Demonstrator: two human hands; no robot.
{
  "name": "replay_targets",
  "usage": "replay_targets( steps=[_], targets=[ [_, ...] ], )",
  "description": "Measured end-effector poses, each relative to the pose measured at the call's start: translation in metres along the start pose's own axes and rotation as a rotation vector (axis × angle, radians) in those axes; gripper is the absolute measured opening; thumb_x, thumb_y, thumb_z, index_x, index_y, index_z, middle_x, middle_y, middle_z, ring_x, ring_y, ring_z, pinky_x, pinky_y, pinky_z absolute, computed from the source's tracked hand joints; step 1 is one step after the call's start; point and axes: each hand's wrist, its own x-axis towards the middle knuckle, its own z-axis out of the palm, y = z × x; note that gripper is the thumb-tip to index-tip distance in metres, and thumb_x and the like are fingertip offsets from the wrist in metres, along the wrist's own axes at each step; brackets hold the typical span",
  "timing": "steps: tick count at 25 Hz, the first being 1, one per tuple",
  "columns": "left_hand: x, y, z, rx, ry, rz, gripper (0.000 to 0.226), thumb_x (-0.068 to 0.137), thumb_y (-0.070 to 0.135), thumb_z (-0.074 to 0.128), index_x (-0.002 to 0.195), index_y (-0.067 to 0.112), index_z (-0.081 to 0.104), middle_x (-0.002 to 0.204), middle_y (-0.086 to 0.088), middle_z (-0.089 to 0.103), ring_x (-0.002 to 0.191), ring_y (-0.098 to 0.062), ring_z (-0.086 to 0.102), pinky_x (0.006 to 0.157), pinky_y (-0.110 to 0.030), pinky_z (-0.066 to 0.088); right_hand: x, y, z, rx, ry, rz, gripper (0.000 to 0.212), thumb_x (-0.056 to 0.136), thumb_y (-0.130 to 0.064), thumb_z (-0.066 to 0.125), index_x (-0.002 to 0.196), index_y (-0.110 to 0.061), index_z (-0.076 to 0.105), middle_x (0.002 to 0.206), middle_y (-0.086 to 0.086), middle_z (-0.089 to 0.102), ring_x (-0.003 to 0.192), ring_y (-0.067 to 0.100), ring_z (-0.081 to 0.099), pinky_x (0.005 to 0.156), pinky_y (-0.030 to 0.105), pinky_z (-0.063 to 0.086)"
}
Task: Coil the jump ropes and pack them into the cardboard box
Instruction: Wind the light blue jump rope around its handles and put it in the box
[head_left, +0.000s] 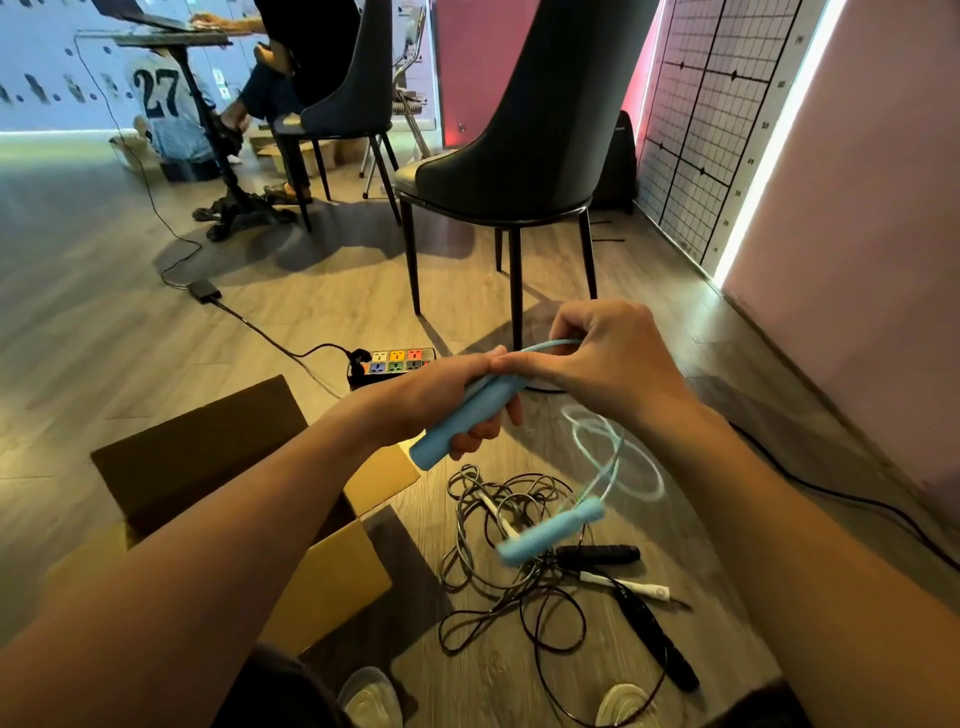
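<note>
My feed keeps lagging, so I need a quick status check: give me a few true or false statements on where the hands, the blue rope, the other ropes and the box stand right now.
1. The left hand grips a blue handle. True.
2. The right hand is empty. False: it pinches the blue cord near the handle's top.
3. The second blue handle is already in the cardboard box. False: it dangles, blurred, over the rope pile.
4. Black and white ropes lie tangled on the floor. True.
5. The cardboard box is closed. False: its flaps stand open.
</note>
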Motion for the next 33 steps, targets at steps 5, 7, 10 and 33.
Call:
replay_targets(
  steps=[5,7,10,33],
  targets=[
    [-0.014,0.007,0.0,-0.377,-0.251,0.052,0.064,0.099,0.06,0.021,0.081,0.009,0.055,0.055,-0.002,0.041,0.039,-0.012,0.038,0.042,-0.023,0.034,0.006,0.003,-0.005,0.147,0.025,0.217,0.062,0.09,-0.061,0.059,0.045,-0.02,0.044,0.035,-0.013,0.04,0.036,0.003,0.039,0.048,0.021,0.029],
    [-0.016,0.013,-0.002,-0.655,-0.325,0.213,0.058,0.101,0.054,0.021,0.079,0.011,0.054,0.055,0.001,0.044,0.038,-0.01,0.039,0.042,-0.022,0.033,0.005,0.012,0.0,0.158,-0.093,0.308,0.066,0.097,-0.058,0.051,0.045,-0.017,0.041,0.035,-0.011,0.037,0.033,0.005,0.034,0.051,0.026,0.03],
    [-0.017,0.02,-0.009,-1.02,-0.172,0.509,0.047,0.104,0.043,0.02,0.092,0.011,0.053,0.063,0.001,0.046,0.046,-0.009,0.043,0.048,-0.023,0.04,0.004,0.027,0.009,0.079,-0.316,0.445,0.062,0.097,-0.065,0.042,0.061,-0.015,0.053,0.046,-0.005,0.041,0.039,0.01,0.038,0.057,0.03,0.036],
    [0.004,-0.01,0.005,-0.102,-0.012,0.046,0.091,0.087,0.076,0.011,0.095,0.002,0.064,0.066,-0.012,0.05,0.05,-0.02,0.049,0.051,-0.029,0.046,0.003,0.004,0.0,0.24,-0.011,-0.03,0.022,0.094,-0.035,0.068,0.091,-0.015,0.075,0.071,-0.004,0.065,0.06,0.005,0.057,0.054,0.014,0.041]
  ],
)
